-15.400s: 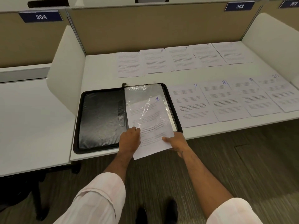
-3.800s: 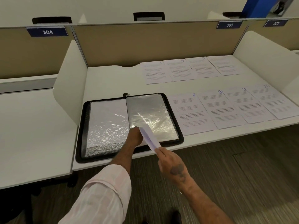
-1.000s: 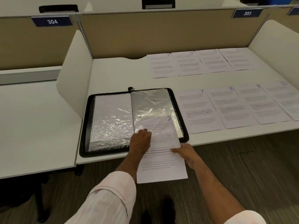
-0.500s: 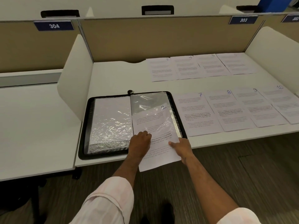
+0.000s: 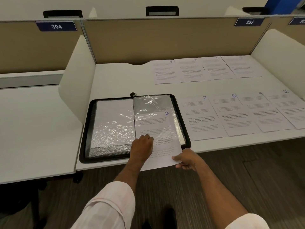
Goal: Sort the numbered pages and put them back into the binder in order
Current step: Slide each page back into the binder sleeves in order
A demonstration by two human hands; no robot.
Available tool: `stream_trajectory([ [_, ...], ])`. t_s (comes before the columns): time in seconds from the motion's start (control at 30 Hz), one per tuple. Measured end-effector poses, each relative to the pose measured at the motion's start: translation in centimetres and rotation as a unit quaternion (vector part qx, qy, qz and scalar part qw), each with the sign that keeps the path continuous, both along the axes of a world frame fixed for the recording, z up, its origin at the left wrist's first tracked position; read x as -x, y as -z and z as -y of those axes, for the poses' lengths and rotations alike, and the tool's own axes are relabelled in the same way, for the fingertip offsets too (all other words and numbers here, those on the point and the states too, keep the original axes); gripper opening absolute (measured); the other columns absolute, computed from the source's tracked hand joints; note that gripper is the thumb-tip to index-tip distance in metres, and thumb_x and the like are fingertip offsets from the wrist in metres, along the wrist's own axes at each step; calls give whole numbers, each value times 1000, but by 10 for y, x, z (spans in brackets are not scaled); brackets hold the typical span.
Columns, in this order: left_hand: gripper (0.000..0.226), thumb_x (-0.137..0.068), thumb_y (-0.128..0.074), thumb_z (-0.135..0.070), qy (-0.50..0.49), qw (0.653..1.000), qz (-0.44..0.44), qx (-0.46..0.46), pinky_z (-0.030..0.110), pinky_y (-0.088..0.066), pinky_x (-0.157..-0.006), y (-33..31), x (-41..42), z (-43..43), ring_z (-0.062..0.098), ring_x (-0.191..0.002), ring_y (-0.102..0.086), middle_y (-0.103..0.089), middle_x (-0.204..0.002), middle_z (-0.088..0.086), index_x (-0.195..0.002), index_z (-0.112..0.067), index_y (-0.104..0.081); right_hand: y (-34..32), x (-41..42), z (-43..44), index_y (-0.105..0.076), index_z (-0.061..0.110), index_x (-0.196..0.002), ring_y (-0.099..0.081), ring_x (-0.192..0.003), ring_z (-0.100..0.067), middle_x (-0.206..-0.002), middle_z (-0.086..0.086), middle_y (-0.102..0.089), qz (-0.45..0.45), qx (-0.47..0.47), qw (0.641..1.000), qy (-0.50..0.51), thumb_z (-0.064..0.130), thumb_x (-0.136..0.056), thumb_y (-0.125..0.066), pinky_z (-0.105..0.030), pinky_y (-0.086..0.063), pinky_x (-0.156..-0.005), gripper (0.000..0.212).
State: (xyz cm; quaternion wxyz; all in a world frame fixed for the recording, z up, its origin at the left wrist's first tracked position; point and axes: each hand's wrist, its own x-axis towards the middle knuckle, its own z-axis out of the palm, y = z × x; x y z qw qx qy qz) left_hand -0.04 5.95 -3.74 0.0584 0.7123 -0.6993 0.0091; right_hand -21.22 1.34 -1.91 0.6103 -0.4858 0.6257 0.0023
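Right fingers (image 5: 179,160) pinch overhanging corner of page 2 (image 5: 162,156).

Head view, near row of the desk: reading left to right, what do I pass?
binder's left sleeve → page 2 → page 7 → page 8 → page 9 → page 10

1. You see even, soft indoor light from overhead; the white desk (image 5: 115,76) reads bright, the floor (image 5: 247,179) dim.
2. Glare streaks the binder's plastic sleeves (image 5: 115,129) at frame centre.
3. Wide-angle bend curves the partition (image 5: 148,38) along the top edge.
4. Print on the far pages (image 5: 189,70) at upper right looks soft and washed out.
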Motion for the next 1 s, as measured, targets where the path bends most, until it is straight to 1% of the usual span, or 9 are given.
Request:
stream_trajectory([
  [0.1, 22, -68, -84, -17, -3, 1000, 10, 18, 25, -31, -41, 2, -1, 0, 15, -47, -52, -55, -62, -1, -66, -14, -62, 2, -3, 7, -60, 7, -121, -68, -68, -11, -102, -11, -71, 25, 26, 999, 30, 12, -93, -65, -20, -53, -58, 29],
  [0.3, 22, -69, -81, -16, -16, 999, -12, 40, 26, -35, -41, 7, 2, -1, 18, -50, -55, -57, -65, 0, -66, -14, -60, 7, -23, 15, -59, 6, -122, -74, -83, -16, -106, -9, -70, 83, 66, 989, 105, 10, -94, -63, -28, -60, -75, 29],
  [0.4, 22, -69, -80, -14, -14, 999, -13, 48, 27, -36, -40, 10, 3, -1, 18, -50, -53, -55, -64, 1, -65, -14, -58, 8, -32, 17, -56, 11, -125, -74, -78, -14, -109, -8, -69, 80, 116, 982, 130, 11, -94, -63, -22, -59, -65, 32],
  [0.53, 22, -69, -80, -13, -2, 999, -2, 51, 28, -40, -41, 9, 4, 2, 18, -50, -53, -55, -64, 1, -66, -14, -59, 13, -39, 27, -57, 14, -123, -72, -72, -14, -113, -6, -66, 24, 182, 976, 121, 18, -94, -62, -15, -49, -52, 29],
  [0.67, 23, -68, -81, -15, 8, 998, -6, 56, 25, -37, -41, 12, 5, 3, 17, -48, -52, -54, -63, 0, -65, -15, -58, 16, -39, 38, -66, 12, -101, -65, -82, -19, -100, -5, -67, -62, 225, 969, 74, 26, -95, -59, -26, -53, -63, 17],
  [0.73, 19, -70, -80, -16, -1, 998, -10, 55, 27, -41, -42, 16, 4, 6, 18, -52, -54, -56, -66, 0, -69, -15, -61, 14, -37, 41, -64, 11, -86, -59, -77, -18, -84, -3, -64, -107, 237, 965, 41, 30, -96, -58, -26, -44, -60, 22],
  [0.8, 15, -73, -78, -16, -8, 999, -17, 50, 29, -43, -44, 19, 3, 8, 19, -56, -57, -58, -70, 0, -75, -15, -63, 12, -35, 43, -61, 12, -81, -55, -70, -15, -77, 0, -60, -134, 240, 961, 32, 37, -96, -58, -27, -38, -59, 29],
  [0.87, 12, -75, -76, -16, -10, 999, -22, 45, 30, -46, -45, 22, 3, 10, 20, -61, -58, -59, -73, -1, -81, -16, -65, 12, -34, 46, -61, 13, -78, -53, -66, -12, -73, 2, -58, -146, 236, 960, 35, 46, -94, -59, -27, -37, -59, 36],
  [1.0, 15, -82, -74, -24, 3, 999, -34, 37, 32, -51, -49, 24, 3, 14, 20, -70, -63, -64, -82, -1, -93, -17, -66, 11, -35, 48, -59, 15, -71, -60, -69, -17, -74, -2, -63, -149, 232, 961, 39, 61, -88, -57, -28, -40, -60, 50],
])
